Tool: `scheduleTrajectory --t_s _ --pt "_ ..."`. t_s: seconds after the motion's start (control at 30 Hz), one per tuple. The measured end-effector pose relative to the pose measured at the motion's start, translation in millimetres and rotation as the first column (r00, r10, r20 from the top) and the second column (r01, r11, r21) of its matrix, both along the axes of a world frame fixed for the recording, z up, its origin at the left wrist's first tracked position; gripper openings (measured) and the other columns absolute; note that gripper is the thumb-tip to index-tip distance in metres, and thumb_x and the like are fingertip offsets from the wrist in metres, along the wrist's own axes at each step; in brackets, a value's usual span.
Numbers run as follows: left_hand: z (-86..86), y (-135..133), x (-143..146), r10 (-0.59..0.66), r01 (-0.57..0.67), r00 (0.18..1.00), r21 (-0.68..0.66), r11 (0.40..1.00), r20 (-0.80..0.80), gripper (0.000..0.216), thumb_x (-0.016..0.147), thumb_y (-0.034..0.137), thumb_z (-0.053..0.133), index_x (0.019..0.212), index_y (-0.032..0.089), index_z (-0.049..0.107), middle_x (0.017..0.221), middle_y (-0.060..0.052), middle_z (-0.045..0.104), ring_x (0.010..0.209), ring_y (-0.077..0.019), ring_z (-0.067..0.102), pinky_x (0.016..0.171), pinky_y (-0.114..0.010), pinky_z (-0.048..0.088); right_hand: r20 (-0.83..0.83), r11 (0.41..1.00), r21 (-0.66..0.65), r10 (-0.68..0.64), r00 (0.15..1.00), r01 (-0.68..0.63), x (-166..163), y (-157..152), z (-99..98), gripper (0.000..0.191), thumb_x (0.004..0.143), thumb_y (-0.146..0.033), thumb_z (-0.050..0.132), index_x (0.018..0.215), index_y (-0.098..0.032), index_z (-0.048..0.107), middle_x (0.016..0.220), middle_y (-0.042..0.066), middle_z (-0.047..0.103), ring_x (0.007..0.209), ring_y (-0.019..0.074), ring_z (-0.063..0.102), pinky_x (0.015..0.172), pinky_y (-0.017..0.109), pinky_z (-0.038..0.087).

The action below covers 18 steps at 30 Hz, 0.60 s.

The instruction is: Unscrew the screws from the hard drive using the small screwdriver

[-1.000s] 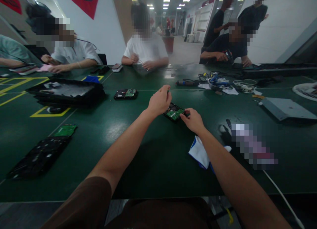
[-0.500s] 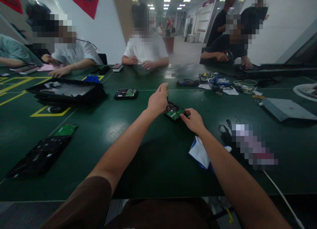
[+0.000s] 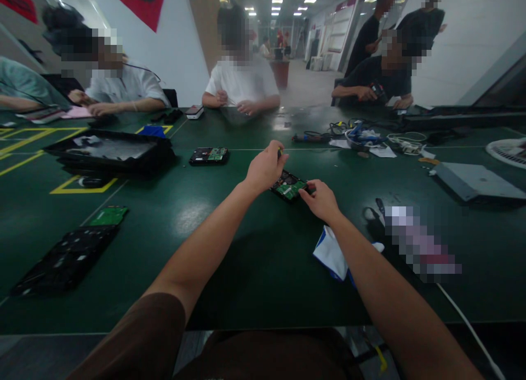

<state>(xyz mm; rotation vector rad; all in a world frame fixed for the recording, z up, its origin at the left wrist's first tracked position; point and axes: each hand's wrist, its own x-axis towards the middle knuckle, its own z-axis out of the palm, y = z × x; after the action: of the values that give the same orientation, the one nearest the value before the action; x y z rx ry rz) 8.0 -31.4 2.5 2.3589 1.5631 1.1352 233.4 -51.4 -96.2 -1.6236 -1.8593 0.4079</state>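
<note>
A hard drive (image 3: 290,190) with a black body and a green circuit board lies on the green table in front of me. My left hand (image 3: 266,165) is closed around an upright screwdriver (image 3: 280,152) above the drive's left end. Only a bit of its yellow and dark handle shows, and its tip is hidden behind the hand. With thumb and fingers, my right hand (image 3: 319,198) grips the drive's right edge. Below my right wrist lies a white and blue cloth (image 3: 332,254).
Another drive (image 3: 209,155) lies at mid-left, with black parts and a green board (image 3: 68,251) nearer. A black tray (image 3: 110,150) stands left. Right are cables (image 3: 361,136), a grey metal box (image 3: 479,182) and a corded, blurred object (image 3: 423,240). People sit across the table.
My left hand has turned around the screwdriver, its fingers shifting on the handle. My right hand and the drive stay in place. A co-worker's hand at the far left has moved slightly.
</note>
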Motion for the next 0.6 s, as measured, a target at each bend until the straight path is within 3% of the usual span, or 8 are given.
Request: scheduleTrajectory --t_s 0.17,0.37,0.47,0.6 --pt "5.3 2.2 -6.4 -0.032 0.039 0.995 0.071 0.997 -0.098 0.039 0.102 0.028 0.054 0.141 0.024 0.060 0.128 -0.013 0.067 0.116 -0.0269 0.067 0.100 -0.042 0.054 -0.013 1.000 -0.002 -0.005 1.000 0.005 0.1 1.1 -1.9 0.043 0.093 -0.047 0.069 0.126 -0.019 0.063 0.122 0.013 0.069 0.080 0.0200 0.068 0.079 0.038 0.054" --pt "3.7 2.3 -6.6 0.005 0.004 0.989 0.060 0.998 -0.148 0.055 0.101 0.012 0.043 0.155 0.023 0.047 0.145 -0.015 0.061 0.129 -0.0295 0.062 0.106 -0.044 0.052 -0.011 1.000 -0.002 -0.003 1.000 0.003 1.8 3.1 -4.2 0.045 0.093 -0.049 0.068 0.126 -0.019 0.063 0.121 0.012 0.069 0.078 0.0198 0.068 0.079 0.038 0.054" --pt "1.9 1.4 -3.7 0.045 -0.043 0.993 0.019 0.999 -0.110 0.049 0.103 0.018 0.048 0.151 0.019 0.046 0.152 -0.019 0.057 0.126 -0.0320 0.065 0.105 -0.047 0.052 -0.001 1.000 0.004 0.006 1.000 -0.006 2.4 3.0 -3.9 0.046 0.093 -0.049 0.068 0.127 -0.018 0.063 0.121 0.013 0.070 0.080 0.0205 0.068 0.080 0.039 0.054" --pt "1.3 -0.3 -0.6 0.089 -0.089 0.995 -0.012 0.996 -0.042 0.045 0.101 0.035 0.060 0.141 0.017 0.046 0.132 -0.020 0.069 0.114 -0.0327 0.071 0.097 -0.045 0.055 0.003 1.000 0.014 0.006 1.000 -0.006 1.8 2.6 -3.2 0.045 0.093 -0.048 0.068 0.127 -0.018 0.063 0.121 0.013 0.070 0.080 0.0207 0.068 0.081 0.039 0.054"
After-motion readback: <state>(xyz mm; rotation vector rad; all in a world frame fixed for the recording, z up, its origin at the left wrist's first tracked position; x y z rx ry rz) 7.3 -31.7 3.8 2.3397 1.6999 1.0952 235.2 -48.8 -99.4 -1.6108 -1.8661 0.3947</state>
